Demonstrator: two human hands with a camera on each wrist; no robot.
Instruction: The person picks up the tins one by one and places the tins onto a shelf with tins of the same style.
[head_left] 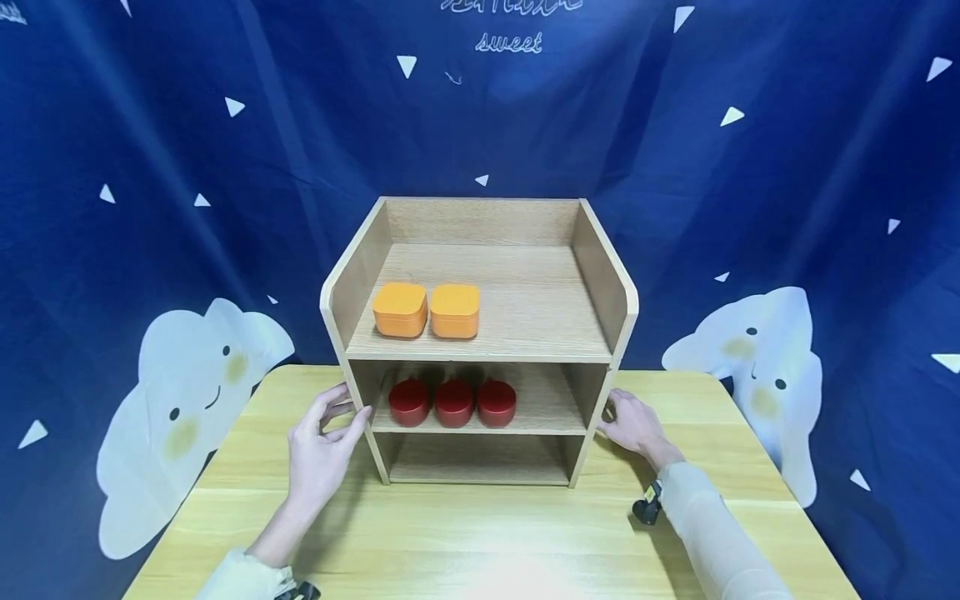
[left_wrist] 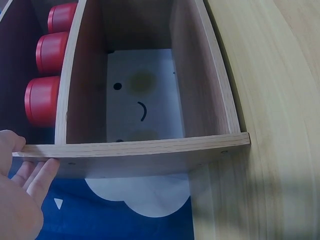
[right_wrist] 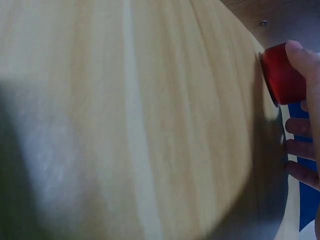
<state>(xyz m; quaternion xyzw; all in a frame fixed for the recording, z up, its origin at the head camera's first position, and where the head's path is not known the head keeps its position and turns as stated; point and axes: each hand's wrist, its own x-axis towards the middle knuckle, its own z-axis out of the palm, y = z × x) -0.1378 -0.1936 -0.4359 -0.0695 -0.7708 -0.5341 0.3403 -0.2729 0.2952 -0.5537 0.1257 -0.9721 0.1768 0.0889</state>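
A small wooden shelf unit stands on the table. My left hand pinches the front edge of its left side panel, thumb on one face and fingers on the other, as the left wrist view shows. On the right, my right hand is low beside the unit's right side. It holds a round red tin close to the tabletop; that tin is hidden in the head view. Several other red tins stand in a row on the middle shelf, including this one.
Two orange square boxes, left and right, sit on the top shelf. Under the unit is a light wooden table. Behind hangs a dark blue cloth with white clouds and triangles.
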